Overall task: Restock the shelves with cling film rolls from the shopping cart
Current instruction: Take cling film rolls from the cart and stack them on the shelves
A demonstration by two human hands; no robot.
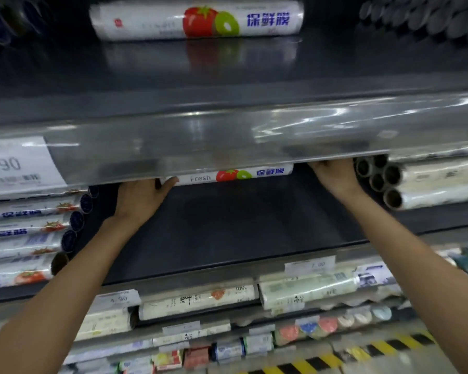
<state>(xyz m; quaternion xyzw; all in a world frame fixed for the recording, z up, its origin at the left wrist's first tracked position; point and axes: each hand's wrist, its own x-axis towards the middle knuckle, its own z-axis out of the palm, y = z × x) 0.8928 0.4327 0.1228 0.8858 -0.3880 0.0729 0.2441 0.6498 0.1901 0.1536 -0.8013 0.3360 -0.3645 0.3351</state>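
A white cling film roll [233,175] with a tomato and kiwi picture lies crosswise deep in the dark middle shelf [227,225], its top hidden by the shelf edge above. My left hand [141,197] grips its left end. At its right end my right hand [335,175] reaches in; its fingers are partly hidden under the shelf edge. Another roll of the same kind [197,18] lies alone on the upper shelf.
Stacked cling film rolls [30,238] fill the left of the middle shelf, and end-on rolls [384,182] sit at the right. A clear price strip [227,141] with a label runs above my hands. Lower shelves hold other packaged rolls [200,300]. Yellow-black floor tape [362,352] lies below.
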